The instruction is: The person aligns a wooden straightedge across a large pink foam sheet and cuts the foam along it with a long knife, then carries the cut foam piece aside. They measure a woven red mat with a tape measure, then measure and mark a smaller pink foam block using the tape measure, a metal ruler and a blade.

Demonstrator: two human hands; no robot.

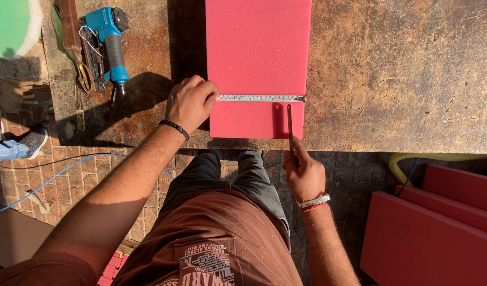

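Right in the middle lies a flat pink foam sheet [256, 47], with its near end sitting at the front edge of the worn brown wooden workbench [402, 74]. A thin silver metal measuring tape [260, 98] is stretched flat across the sheet from side to side, with its hook end at the sheet's right edge.

The left hand [189, 103] is curled and presses down at the left edge of the sheet, where the tape begins. I cannot tell if it holds the tape's case. The right hand [305, 172] is closed around a long thin dark tool [289, 124], maybe a pencil or a blade, and its tip points up onto the foam just below the tape.

The foam looks light and squashy, so I think it would bend and dent easily. It seems best to hold it flat by its side edges, not to pinch it hard.

To the left on the bench rests a blue power tool with a grey grip [108, 39]. Lower right, more pink foam sheets [434, 228] are stacked on the brick floor [53, 175]. A yellow hose [413, 159] curls near them.
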